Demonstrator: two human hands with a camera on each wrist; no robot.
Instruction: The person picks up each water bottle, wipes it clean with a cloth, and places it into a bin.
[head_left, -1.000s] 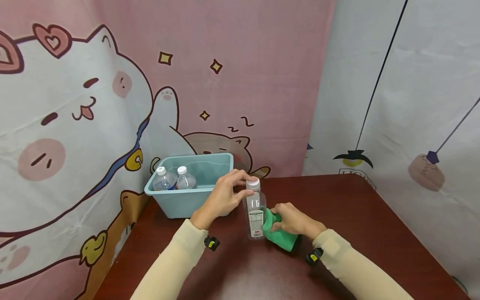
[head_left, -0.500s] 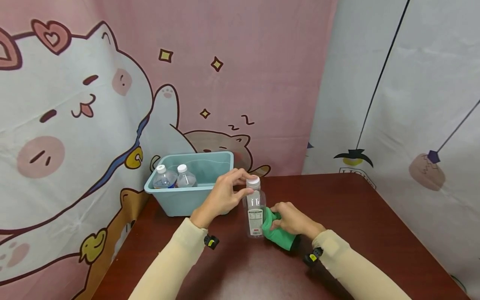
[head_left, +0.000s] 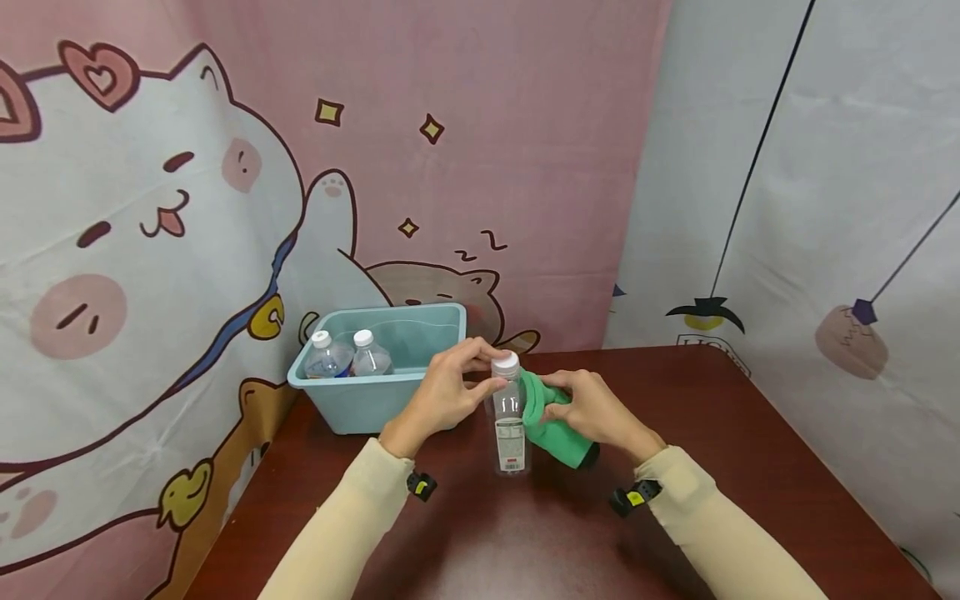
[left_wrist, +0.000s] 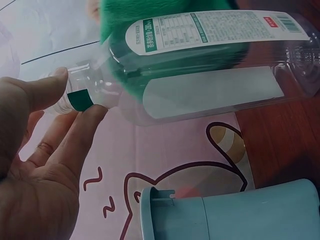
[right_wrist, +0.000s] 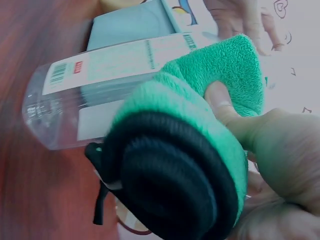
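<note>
In the head view a clear plastic bottle with a white cap and a printed label stands upright on the table. My left hand holds it at the top, thumb and fingers around the cap and neck. A green fluffy cloth is gripped in my right hand, against the bottle's right side near the shoulder. The right wrist view shows the cloth bunched, with a dark rolled end and a black strap. Part of the bottle is hidden behind the cloth there.
A light blue plastic bin stands to the left of the bottle, close to my left hand. Inside it are two capped clear bottles, one beside the other. The dark red-brown table meets printed curtains at the back and sides.
My right hand has moved the green cloth upward along the bottle's side, from mid-body to near the neck. My left hand and the bottle stay in place.
</note>
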